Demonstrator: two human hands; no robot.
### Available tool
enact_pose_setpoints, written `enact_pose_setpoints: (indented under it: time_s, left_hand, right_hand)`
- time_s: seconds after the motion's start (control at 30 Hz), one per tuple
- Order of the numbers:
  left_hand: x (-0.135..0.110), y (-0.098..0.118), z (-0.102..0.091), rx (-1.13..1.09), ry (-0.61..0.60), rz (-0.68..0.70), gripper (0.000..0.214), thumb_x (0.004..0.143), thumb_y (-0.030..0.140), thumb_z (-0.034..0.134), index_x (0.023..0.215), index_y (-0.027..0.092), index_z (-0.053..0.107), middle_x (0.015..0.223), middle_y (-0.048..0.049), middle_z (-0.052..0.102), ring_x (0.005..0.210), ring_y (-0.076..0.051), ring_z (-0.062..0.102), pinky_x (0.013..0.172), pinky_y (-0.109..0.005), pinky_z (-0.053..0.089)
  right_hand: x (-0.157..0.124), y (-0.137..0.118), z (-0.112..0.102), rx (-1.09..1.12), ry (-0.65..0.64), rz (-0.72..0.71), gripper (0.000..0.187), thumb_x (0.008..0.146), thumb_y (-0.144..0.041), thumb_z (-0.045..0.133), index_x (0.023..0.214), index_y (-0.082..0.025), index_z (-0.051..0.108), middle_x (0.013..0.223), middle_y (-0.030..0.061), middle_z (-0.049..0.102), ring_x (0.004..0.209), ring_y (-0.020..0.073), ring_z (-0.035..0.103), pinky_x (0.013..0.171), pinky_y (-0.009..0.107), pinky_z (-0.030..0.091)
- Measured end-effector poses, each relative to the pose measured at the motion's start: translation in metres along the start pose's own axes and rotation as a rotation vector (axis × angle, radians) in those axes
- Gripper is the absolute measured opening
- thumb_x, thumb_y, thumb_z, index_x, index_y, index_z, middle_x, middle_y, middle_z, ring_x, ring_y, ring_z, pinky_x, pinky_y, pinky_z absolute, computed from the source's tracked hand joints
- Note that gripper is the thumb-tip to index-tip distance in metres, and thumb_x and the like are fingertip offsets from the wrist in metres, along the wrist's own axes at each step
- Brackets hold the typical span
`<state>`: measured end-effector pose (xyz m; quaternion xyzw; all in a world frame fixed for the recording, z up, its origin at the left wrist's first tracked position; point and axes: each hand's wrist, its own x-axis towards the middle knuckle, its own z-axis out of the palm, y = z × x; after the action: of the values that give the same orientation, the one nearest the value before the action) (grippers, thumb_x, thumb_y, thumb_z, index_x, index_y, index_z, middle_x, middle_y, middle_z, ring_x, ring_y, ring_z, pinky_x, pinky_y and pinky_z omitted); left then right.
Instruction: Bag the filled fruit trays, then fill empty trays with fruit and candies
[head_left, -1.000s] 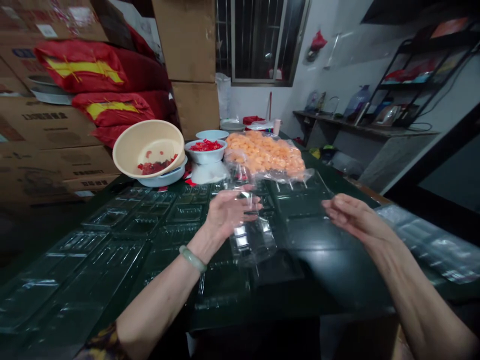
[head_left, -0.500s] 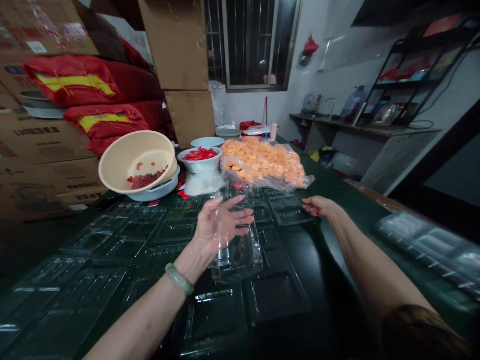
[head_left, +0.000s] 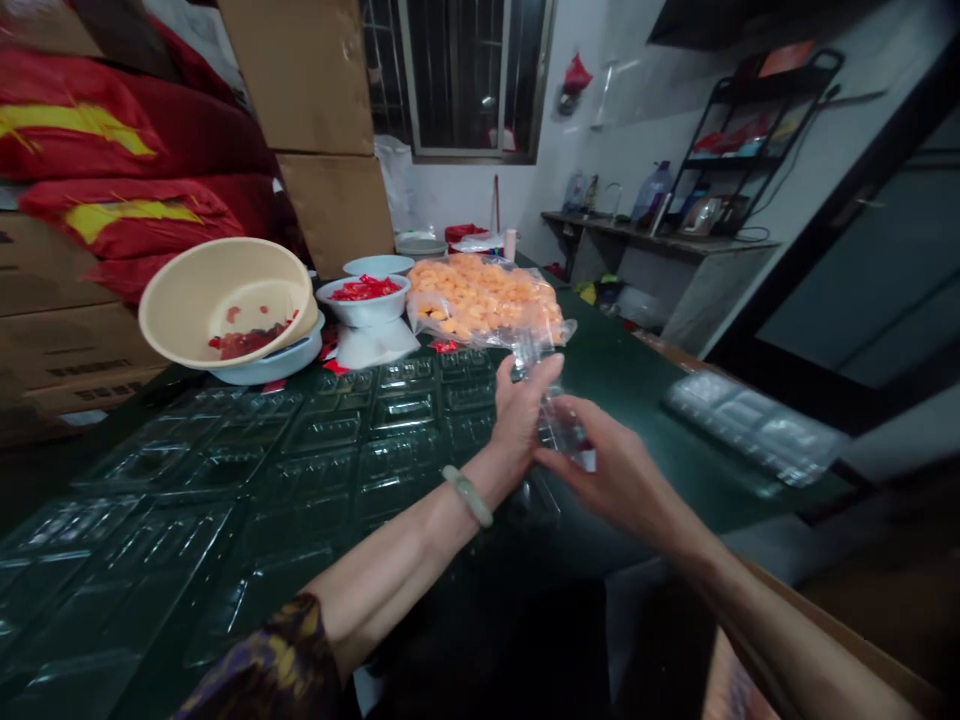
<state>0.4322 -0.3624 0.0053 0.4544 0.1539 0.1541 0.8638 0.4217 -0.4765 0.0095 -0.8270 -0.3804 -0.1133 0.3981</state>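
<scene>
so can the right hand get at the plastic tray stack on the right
Probably yes: only tabletop shows between the right hand and that stack, though the hand holds clear plastic.

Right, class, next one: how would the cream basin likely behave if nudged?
The cream basin would probably tip or slide easily, since it sits tilted over the pale blue basin. The red pieces gathered on its low side would likely shift too. Its smooth wall looks like plastic, so it may be stiff but light.

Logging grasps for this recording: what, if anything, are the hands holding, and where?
Clear plastic packaging, held between the left hand at its left side and the right hand at its right; blur hides the exact finger contacts.
</scene>
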Motion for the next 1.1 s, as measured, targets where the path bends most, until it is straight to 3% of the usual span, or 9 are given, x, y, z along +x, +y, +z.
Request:
enact_pose_setpoints:
  time_s: [0.13, 0.23, 0.33, 0.47, 0.6, 0.7, 0.8, 0.93, 1.1]
  left_hand:
    - [-0.016, -0.019, 0.013, 0.254, -0.062, -0.04, 0.083, 0.064, 0.056, 0.068, 0.132, 0.022, 0.038, 0.122, -0.0112, 0.052, 0.106, -0.025, 0.053, 0.086, -0.035, 0.041]
    - [-0.014, -0.027, 0.002, 0.607, -0.107, 0.084, 0.069, 0.068, 0.049, 0.066, 0.128, 0.02, 0.045, 0.123, -0.0118, 0.051, 0.11, -0.025, 0.05, 0.093, -0.038, 0.037]
    - [-0.004, -0.034, -0.012, 1.134, -0.311, 0.269, 0.037, 0.07, 0.032, 0.063, 0.105, 0.02, 0.062, 0.107, -0.0073, 0.06, 0.104, -0.026, 0.05, 0.094, -0.043, 0.036]
    - [0.011, -0.047, -0.023, 1.658, -0.473, 0.404, 0.033, 0.075, 0.033, 0.055, 0.105, 0.021, 0.063, 0.115, -0.0092, 0.056, 0.108, -0.03, 0.044, 0.088, -0.048, 0.036]
    - [0.025, -0.057, -0.026, 1.846, -0.523, 0.509, 0.043, 0.076, 0.042, 0.054, 0.114, 0.022, 0.059, 0.12, -0.0113, 0.052, 0.11, -0.031, 0.042, 0.085, -0.046, 0.036]
    - [0.032, -0.059, -0.028, 1.941, -0.531, 0.53, 0.043, 0.075, 0.04, 0.056, 0.115, 0.023, 0.059, 0.115, -0.0118, 0.055, 0.107, -0.031, 0.043, 0.083, -0.046, 0.035]
    - [0.036, -0.057, -0.031, 2.009, -0.529, 0.47, 0.038, 0.074, 0.035, 0.055, 0.109, 0.023, 0.062, 0.109, -0.0118, 0.057, 0.102, -0.031, 0.045, 0.081, -0.046, 0.034]
    - [0.033, -0.055, -0.028, 2.043, -0.506, 0.494, 0.034, 0.074, 0.035, 0.055, 0.104, 0.021, 0.065, 0.113, -0.0132, 0.054, 0.104, -0.031, 0.043, 0.079, -0.045, 0.034]
    - [0.024, -0.061, -0.006, 1.967, -0.571, 0.596, 0.037, 0.075, 0.037, 0.057, 0.107, 0.021, 0.063, 0.122, -0.0128, 0.049, 0.109, -0.03, 0.04, 0.083, -0.043, 0.033]
  right_hand:
    - [-0.039, 0.026, -0.048, 0.092, 0.158, 0.377, 0.034, 0.076, -0.038, 0.054, 0.106, -0.022, 0.049, 0.094, 0.0084, 0.067, 0.071, 0.0211, 0.065, 0.059, 0.033, 0.053]
    - [-0.063, 0.062, -0.08, 0.346, 0.034, 0.74, 0.049, 0.064, -0.046, 0.066, 0.103, -0.021, 0.049, 0.086, 0.0075, 0.068, 0.057, 0.0187, 0.063, 0.044, 0.028, 0.049]
    - [-0.078, 0.099, -0.08, 0.306, -0.113, 0.936, 0.039, 0.064, -0.043, 0.067, 0.091, -0.017, 0.055, 0.062, 0.0023, 0.063, 0.044, 0.0139, 0.056, 0.039, 0.024, 0.044]
    - [-0.069, 0.132, -0.041, -0.221, -0.247, 0.858, 0.023, 0.081, -0.035, 0.051, 0.078, -0.015, 0.062, 0.053, 0.0015, 0.058, 0.048, 0.014, 0.055, 0.046, 0.023, 0.042]
    - [-0.047, 0.135, -0.001, -0.454, -0.199, 0.787, 0.035, 0.084, -0.033, 0.049, 0.111, -0.013, 0.057, 0.088, 0.0124, 0.066, 0.085, 0.0242, 0.062, 0.068, 0.03, 0.045]
    - [-0.039, 0.132, 0.001, -0.514, -0.229, 0.654, 0.045, 0.082, -0.041, 0.053, 0.12, -0.016, 0.053, 0.107, 0.0142, 0.062, 0.101, 0.0277, 0.057, 0.078, 0.033, 0.043]
    - [-0.037, 0.144, -0.03, -0.615, -0.208, 0.535, 0.052, 0.083, -0.05, 0.049, 0.122, -0.016, 0.053, 0.115, 0.0148, 0.059, 0.104, 0.028, 0.055, 0.081, 0.034, 0.041]
    - [-0.041, 0.191, -0.1, -1.085, -0.063, 0.634, 0.05, 0.087, -0.046, 0.042, 0.111, -0.005, 0.058, 0.111, 0.0256, 0.057, 0.104, 0.0372, 0.052, 0.081, 0.044, 0.037]
    - [-0.049, 0.258, -0.151, -1.073, -0.336, 0.614, 0.033, 0.088, -0.039, 0.045, 0.081, -0.013, 0.065, 0.088, 0.0169, 0.067, 0.084, 0.0281, 0.062, 0.07, 0.034, 0.038]
